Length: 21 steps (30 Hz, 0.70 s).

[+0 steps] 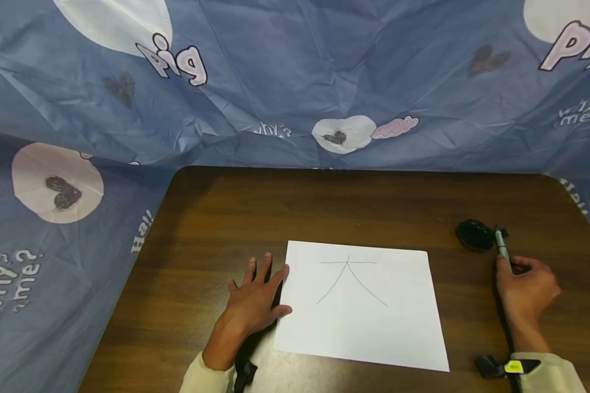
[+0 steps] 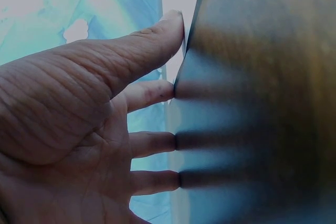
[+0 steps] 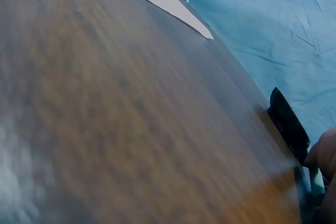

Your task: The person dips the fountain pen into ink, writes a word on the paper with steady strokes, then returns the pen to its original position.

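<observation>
My left hand [image 1: 255,297] lies spread at the left edge of a white sheet of paper [image 1: 361,335], its thumb and index fingertip on that edge. Close up in the left wrist view, the left hand [image 2: 63,114] has its fingers straight, tips on the table. Thin grey lines on the sheet form a figure: a horizontal stroke crossed by a short upright, with two slanting legs. At the right, my right hand [image 1: 528,286] pinches a slim pale green pen [image 1: 501,244] whose far end is beside a round black object [image 1: 474,235].
The brown wooden table [image 1: 275,210] has rounded far corners. Blue printed cloth [image 1: 275,71] hangs behind it and along the left side. Black wrist straps sit at both cuffs, and a dark cable runs beside the right forearm.
</observation>
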Each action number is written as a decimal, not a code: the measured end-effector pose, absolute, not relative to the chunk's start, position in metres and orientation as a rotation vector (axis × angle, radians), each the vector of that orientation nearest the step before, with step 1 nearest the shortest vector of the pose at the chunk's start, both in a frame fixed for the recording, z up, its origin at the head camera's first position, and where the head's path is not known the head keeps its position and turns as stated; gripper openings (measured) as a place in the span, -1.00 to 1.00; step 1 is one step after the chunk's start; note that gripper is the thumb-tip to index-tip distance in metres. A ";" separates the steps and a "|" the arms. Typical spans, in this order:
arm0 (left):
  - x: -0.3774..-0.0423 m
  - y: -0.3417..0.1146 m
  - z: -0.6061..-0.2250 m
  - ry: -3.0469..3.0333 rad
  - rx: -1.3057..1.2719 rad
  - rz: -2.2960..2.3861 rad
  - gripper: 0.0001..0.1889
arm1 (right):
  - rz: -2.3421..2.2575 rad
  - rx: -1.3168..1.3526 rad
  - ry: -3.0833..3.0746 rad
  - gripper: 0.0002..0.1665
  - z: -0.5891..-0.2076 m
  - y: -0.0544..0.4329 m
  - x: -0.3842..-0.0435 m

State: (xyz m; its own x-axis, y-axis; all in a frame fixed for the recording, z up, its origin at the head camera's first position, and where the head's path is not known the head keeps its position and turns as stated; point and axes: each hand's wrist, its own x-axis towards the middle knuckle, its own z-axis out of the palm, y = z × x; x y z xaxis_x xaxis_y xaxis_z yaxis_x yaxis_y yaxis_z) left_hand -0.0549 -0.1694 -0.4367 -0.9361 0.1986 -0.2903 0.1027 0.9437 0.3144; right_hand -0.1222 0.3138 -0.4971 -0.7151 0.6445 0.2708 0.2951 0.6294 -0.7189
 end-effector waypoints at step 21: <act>-0.055 -0.169 -0.437 2.773 0.224 0.434 -0.18 | 0.892 -0.645 -2.371 -0.54 -0.496 0.314 -0.120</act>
